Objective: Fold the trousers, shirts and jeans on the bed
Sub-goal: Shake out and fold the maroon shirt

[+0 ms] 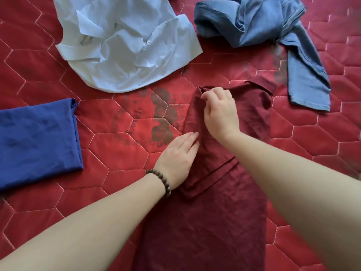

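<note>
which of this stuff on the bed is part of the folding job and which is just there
Part of the job: maroon garment under both hands, crumpled white shirt, crumpled denim garment, folded blue garment.

Just there: red quilted bedcover, bead bracelet on the left wrist.

One head-worn camera looks steeply down, close over the bed (322,133) (no second view).

Maroon garment (214,202), red hexagon-quilted bedspread (312,143), white shirt (125,45).
</note>
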Available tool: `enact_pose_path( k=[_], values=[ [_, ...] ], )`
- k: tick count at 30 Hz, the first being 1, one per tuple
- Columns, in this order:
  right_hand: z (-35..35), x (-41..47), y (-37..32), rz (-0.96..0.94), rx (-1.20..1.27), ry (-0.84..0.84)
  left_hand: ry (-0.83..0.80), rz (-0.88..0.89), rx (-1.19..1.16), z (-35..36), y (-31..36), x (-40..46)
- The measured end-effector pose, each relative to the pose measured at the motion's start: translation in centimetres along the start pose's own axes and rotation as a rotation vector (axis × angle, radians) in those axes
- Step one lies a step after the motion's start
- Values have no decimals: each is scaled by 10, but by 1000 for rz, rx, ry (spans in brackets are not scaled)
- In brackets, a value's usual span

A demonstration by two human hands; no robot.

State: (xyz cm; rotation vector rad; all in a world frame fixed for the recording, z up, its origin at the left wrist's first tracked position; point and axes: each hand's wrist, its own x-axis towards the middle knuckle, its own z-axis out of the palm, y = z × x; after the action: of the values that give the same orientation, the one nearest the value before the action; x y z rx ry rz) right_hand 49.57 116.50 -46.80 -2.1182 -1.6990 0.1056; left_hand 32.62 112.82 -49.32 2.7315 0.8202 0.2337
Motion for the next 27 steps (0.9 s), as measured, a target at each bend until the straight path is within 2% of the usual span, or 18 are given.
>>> enact_pose_path(
  k=[2, 4, 5, 7, 12, 14, 17, 18, 20, 22, 23, 25, 27],
  values=[
    [12, -24, -3, -239, -41, -146, -125, 0, 69, 10, 2, 1],
    [23, -41, 2, -273, 6, -341, -166, -13, 79, 18, 3, -2],
    [28, -46, 7, -249, 42, -385, -165, -8, 88, 21, 2, -4],
    [33, -48, 17, -242, 30, -404, -158, 9, 100, 27, 1, -7],
    [36, -37, 33, -336, -223, -484, -184, 16, 143, 34, 0, -9],
    [35, -36, 41, -212, -299, -407, -178, 26, 156, 36, -1, -9],
    [28, -44, 54, 129, -371, -202, -176, 57, 174, 38, -3, -9],
    [25, -52, 51, 173, -351, -133, -183, 60, 179, 39, -3, -9],
    [20, -81, 35, 62, -221, -67, -190, 55, 180, 40, -3, -8],
    [20, -126, 18, -97, -116, -144, -187, 49, 179, 40, -3, -8],
    [17, -147, 16, -118, -135, -211, -190, 48, 186, 40, -3, -8],
    [7, -178, 30, 3, -251, -301, -200, 45, 213, 40, -3, -8],
    [-7, -196, 53, 275, -373, -321, -231, 35, 264, 37, -1, -8]
  ],
)
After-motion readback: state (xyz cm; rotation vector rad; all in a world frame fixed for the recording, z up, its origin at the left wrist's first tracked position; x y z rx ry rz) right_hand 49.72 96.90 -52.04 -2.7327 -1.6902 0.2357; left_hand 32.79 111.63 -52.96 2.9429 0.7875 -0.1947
